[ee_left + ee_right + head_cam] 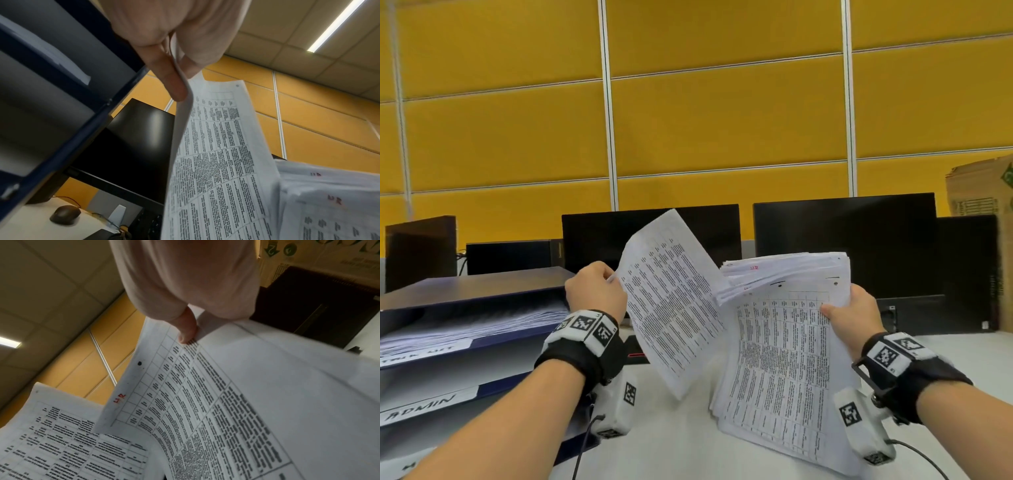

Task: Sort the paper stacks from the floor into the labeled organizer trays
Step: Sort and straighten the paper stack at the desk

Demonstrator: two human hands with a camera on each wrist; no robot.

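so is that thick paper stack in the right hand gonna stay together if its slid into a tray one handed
Probably not neatly. The paper stack bends over the right hand, so it looks floppy. Its top edges are fanned and uneven, so sheets may slip apart. It looks fairly heavy for one hand; the left hand pinches only a single sheet.

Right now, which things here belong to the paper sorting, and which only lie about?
For the job: left hand pinching one sheet; right hand holding the paper stack; organizer trays.

Lying about: monitors, mouse, cardboard box.
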